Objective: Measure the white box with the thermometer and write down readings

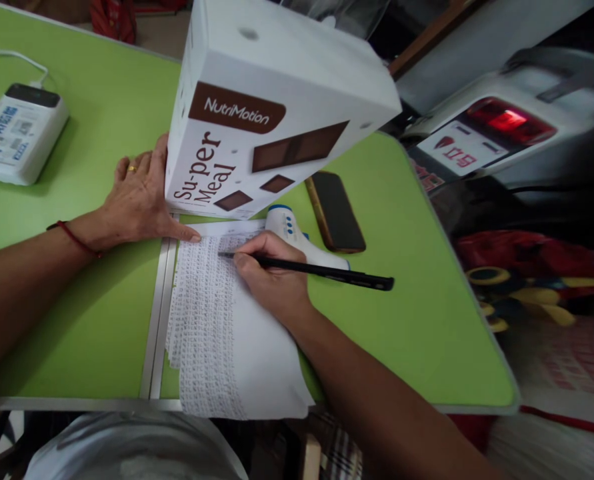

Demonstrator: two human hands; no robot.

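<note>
Between the fingers of my right hand (279,277) is a slim black pen (321,269), its tip resting at the upper part of a white sheet of paper (261,360). Dense rows of small handwriting cover the left part of the sheet, and more written pages show beneath it. My left hand (141,193) lies spread on the green table, its thumb on the paper's top left and its fingers beside the lower left edge of a white NutriMotion box (257,140). A white and blue handheld device (289,223), perhaps an infrared thermometer, is partly hidden behind my right hand.
A phone (335,212) lies right of the box. At the far left, a white device (19,137) has a cable plugged in. A metal seam (155,333) crosses the green table (397,340). Yellow-handled scissors (531,293) and a red-lit machine (507,120) are beyond the right edge.
</note>
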